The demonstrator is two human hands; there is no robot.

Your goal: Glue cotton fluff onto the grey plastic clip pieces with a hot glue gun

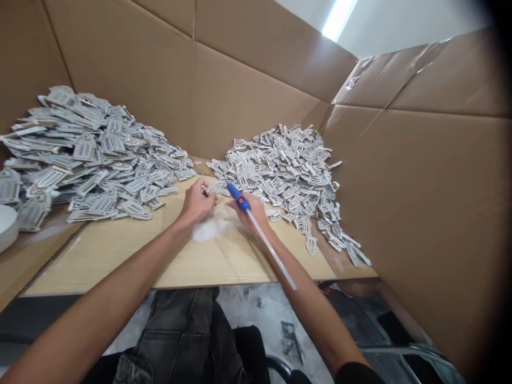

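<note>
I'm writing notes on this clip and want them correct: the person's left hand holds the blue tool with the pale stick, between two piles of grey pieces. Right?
Not quite: the head camera's view shows the blue tool with the pale stick in the right hand, between the left pile and right pile of grey pieces.

In front of you, a brown cardboard wall [160, 80], creased both lengthwise and upright, runs across the back and meets a right-hand panel [436, 181] at a corner. Clear tape [354, 80] near the top of that corner catches the glare. Above the panels you can see a pale, plain surface [392, 26] and a bright strip of light [339, 20]. Your yellowish tabletop [128, 261] has brown cardboard [48, 250] along its left side. Below its front edge lies a whitish, mottled floor [236, 304] (its dark patches are too blurred to identify), with a curved metal bar [400, 350] at lower right.
</note>
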